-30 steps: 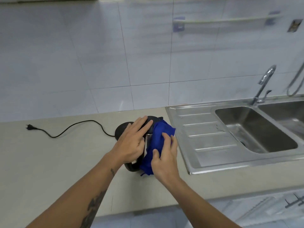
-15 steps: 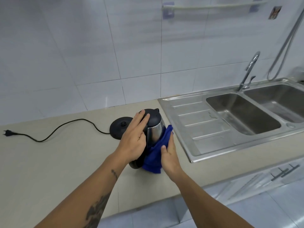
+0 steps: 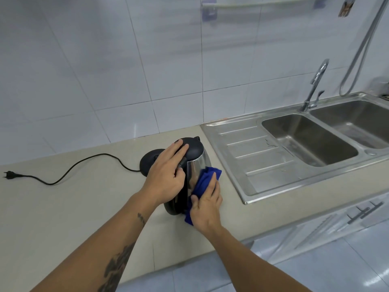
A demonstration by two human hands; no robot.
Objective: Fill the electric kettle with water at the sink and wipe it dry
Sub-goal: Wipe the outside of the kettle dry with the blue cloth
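Observation:
The electric kettle (image 3: 194, 163), steel-bodied with a black lid and handle, stands upright on the beige counter just left of the sink. My left hand (image 3: 166, 175) lies over its handle and lid, gripping it. My right hand (image 3: 207, 204) presses a blue cloth (image 3: 205, 180) flat against the kettle's lower right side. The kettle's black base (image 3: 149, 162) sits behind it on the left, partly hidden by my left hand.
A black power cord (image 3: 84, 165) runs left from the base to an unplugged plug (image 3: 9, 175). The steel double sink (image 3: 307, 142) with drainboard and tap (image 3: 315, 85) lies to the right. A hose (image 3: 362, 49) hangs on the tiled wall. Cabinet handles (image 3: 364, 211) show below.
My right hand slid the cloth down from the kettle's top to its lower side, uncovering the steel body. My left hand stayed on the lid and handle. The view shifted right.

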